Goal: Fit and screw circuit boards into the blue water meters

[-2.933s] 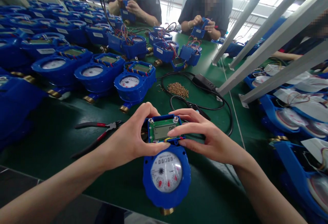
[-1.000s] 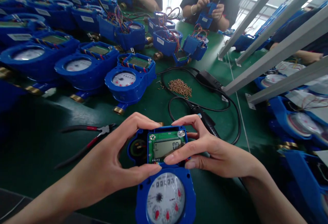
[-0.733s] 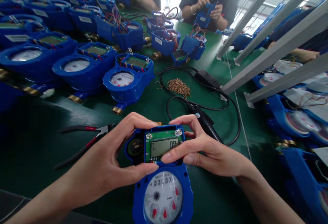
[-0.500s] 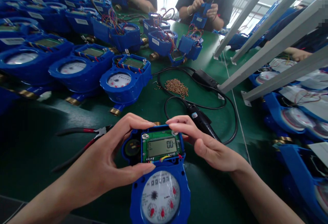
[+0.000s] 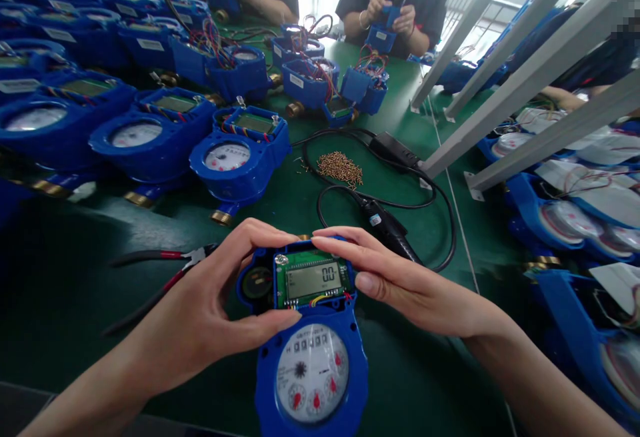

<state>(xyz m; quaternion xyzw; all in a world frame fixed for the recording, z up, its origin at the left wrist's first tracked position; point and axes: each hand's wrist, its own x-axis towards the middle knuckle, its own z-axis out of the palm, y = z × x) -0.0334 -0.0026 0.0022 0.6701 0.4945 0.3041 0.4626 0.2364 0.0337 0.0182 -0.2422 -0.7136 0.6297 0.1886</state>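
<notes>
A blue water meter lies in front of me, its round white dial toward me. Above the dial, a green circuit board with a lit display reads 0.0, and coloured wires run along its lower edge. My left hand is closed around the left side of the display housing, thumb below the display and fingers at the far edge. My right hand grips the right side, its fingers laid over the upper right corner and its thumb beside the board. The right fingers cover that corner of the board.
Pliers lie to the left. Beyond the meter are a pile of small brass screws and a black corded tool. Several blue meters crowd the left. Metal posts rise at right. Co-workers' hands handle meters across the table.
My right hand has moved in to the left, its fingers reaching further over the display housing's corner and its thumb coming against the right side. My left hand keeps its hold.
</notes>
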